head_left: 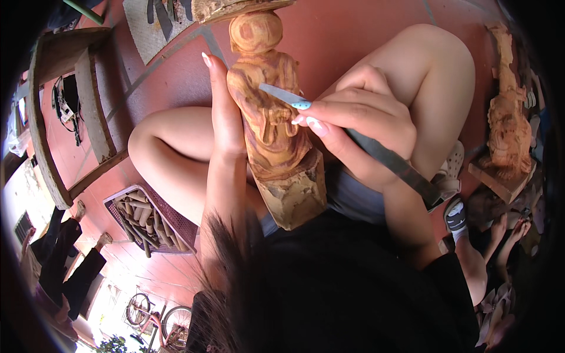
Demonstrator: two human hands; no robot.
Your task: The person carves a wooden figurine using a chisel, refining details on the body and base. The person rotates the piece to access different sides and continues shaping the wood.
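Observation:
A carved wooden figure (273, 132) with a round head and an uncarved block base stands tilted between my legs. My left hand (226, 112) supports its left side, thumb up along the wood; the other fingers are hidden behind it. My right hand (368, 120) pinches a long, flat metal carving blade (397, 165). The blade's tip lies against the figure's chest, and its dark rear part runs back under my palm. A wide wooden top piece sits above the figure's head, cut off by the upper edge.
A purple basket (176, 226) of wooden-handled tools stands at left, near a wooden frame (47, 117). Metal tools lie on a pale mat (144, 35) at the upper left. Another carved statue (509, 126) stands at right, near other people's legs. A bicycle (156, 323) is at lower left.

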